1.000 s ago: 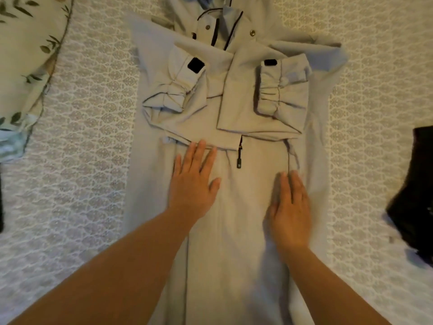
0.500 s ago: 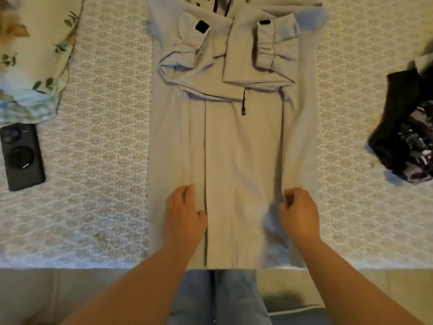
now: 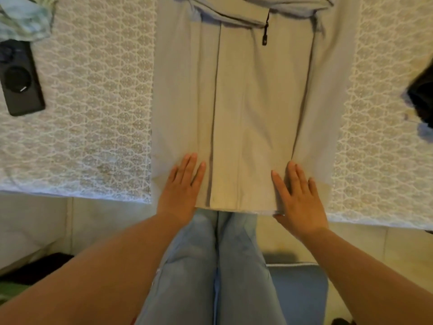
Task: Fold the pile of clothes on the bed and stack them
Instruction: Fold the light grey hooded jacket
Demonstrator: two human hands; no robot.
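Far left, top corner: a leaf-print cloth (image 3: 22,16) in pale green, bunched on the bed (image 3: 98,109). Just below it, a dark phone (image 3: 20,77) lying flat, back up, round ring on its case; no readable writing on it. Bedcover white, lace-like, with a repeating lozenge pattern; near edge running across the view.

Centre: a light grey jacket (image 3: 253,109) spread flat on the bedcover, sides folded inward so two long vertical creases run down it, hem lying at the near bed edge. Near the top, a dark zip pull (image 3: 265,35) hanging straight; any mark on it too small to read. No brand or label legible anywhere.

Left hand (image 3: 181,186) flat on the jacket's lower left, palm down, fingers straight and close together, just beside the left crease; grip spread, holding nothing. Right hand (image 3: 298,195) flat on the lower right corner, fingers straight and slightly fanned, thumb lying along the right fold; grip likewise spread, pressing the cloth down, heel of the hand past the hem.

Below the bed edge: legs in pale blue jeans (image 3: 210,266), a light tiled floor (image 3: 365,245), a blue mat (image 3: 302,289) to the right of the legs.

Far right edge: a dark garment (image 3: 421,97), crumpled, well apart from the jacket, partly out of view.
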